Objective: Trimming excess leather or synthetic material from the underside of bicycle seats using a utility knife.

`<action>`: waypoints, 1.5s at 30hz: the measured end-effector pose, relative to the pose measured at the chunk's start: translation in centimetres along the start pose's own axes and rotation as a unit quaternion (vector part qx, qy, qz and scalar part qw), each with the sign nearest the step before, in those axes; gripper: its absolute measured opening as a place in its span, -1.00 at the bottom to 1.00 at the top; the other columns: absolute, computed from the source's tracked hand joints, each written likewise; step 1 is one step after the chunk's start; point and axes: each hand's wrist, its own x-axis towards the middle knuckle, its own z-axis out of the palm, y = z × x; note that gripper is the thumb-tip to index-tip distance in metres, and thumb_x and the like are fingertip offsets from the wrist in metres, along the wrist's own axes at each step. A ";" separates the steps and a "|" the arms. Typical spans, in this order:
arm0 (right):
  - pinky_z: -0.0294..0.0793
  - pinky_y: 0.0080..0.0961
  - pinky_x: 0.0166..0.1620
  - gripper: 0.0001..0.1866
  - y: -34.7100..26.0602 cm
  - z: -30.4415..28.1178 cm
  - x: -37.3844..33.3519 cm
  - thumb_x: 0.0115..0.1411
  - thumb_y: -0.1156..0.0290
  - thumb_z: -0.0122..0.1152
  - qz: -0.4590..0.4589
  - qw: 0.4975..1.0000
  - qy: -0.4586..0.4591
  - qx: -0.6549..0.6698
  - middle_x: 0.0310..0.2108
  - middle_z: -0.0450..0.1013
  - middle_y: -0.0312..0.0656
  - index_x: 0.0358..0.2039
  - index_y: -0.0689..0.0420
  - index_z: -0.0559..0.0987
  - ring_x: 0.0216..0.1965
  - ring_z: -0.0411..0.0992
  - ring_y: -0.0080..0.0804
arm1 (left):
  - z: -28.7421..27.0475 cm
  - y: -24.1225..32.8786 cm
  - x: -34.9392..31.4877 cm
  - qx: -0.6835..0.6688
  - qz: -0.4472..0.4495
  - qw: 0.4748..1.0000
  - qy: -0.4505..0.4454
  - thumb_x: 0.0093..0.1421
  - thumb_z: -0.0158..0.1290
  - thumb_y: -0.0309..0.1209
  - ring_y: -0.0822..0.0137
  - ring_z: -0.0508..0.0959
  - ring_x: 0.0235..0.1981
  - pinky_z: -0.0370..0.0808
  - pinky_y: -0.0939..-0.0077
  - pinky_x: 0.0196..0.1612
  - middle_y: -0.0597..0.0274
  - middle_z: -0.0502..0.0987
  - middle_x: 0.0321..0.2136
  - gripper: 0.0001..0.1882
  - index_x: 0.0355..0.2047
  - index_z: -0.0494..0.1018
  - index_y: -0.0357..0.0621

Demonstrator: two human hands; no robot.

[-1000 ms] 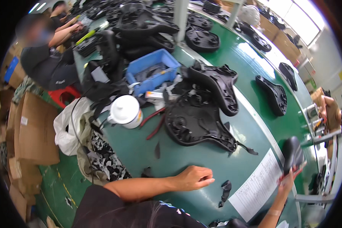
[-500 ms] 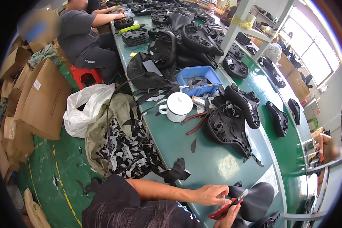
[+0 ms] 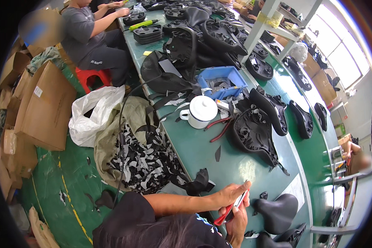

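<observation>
"Where's the red-handled tool point(image 3: 225, 216)?"

"Between the left hand point(image 3: 228, 195) and the right hand point(image 3: 238, 224), over the workbench point(image 3: 186, 142). Both have their fingers bent closed about it; how hard they squeeze, I can't tell."

"What's next to them?"

"A smooth black saddle point(image 3: 280, 213), just right of the hands."

"And the containers?"

"Farther off, a white lidded mug point(image 3: 203, 111), contents hidden. Beyond it, a blue bin point(image 3: 232, 91) with dark scraps point(image 3: 221, 84) inside. Left of the workbench, an olive sack point(image 3: 104, 142) gapes, heaped with black and grey offcuts point(image 3: 140, 161)."

"That white plastic bag point(image 3: 89, 120)?"

"Right beside the sack; I can't make out what's in it."
</observation>
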 end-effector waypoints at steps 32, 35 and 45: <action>0.09 -0.67 -0.62 -0.60 -3.3 -0.5 4.7 0.35 0.15 -0.14 0.061 0.947 0.044 -0.313 -0.71 0.27 -0.39 -0.41 0.21 0.50 -0.71 0.17 -0.67 | -9.0 3.3 3.7 -0.055 0.216 0.951 0.216 0.28 -0.31 0.20 0.48 0.43 -0.51 0.35 0.58 -0.34 0.24 0.46 -0.58 -0.35 -0.52 0.36 -0.17; 0.09 -0.61 -0.61 -0.65 -7.5 0.0 10.0 0.33 0.22 -0.11 -0.092 0.877 0.094 -0.462 -0.69 0.25 -0.36 -0.44 0.19 0.50 -0.69 0.14 -0.63 | -9.6 0.9 5.7 0.090 0.297 0.931 0.191 0.27 -0.16 0.11 0.38 0.47 -0.58 0.39 0.50 -0.43 0.23 0.47 -0.61 -0.44 -0.47 0.41 -0.19; 0.43 -0.34 -0.35 -0.64 -14.0 9.9 30.4 0.10 0.14 0.20 -0.364 0.693 0.076 -0.617 -0.49 0.49 -0.06 -0.21 0.14 0.56 -0.46 0.47 -0.13 | -8.3 7.7 1.9 0.408 0.327 0.826 0.209 0.14 0.11 -0.30 0.11 0.52 -0.50 0.44 0.32 -0.42 0.12 0.50 -0.46 -0.81 -0.43 0.49 -0.17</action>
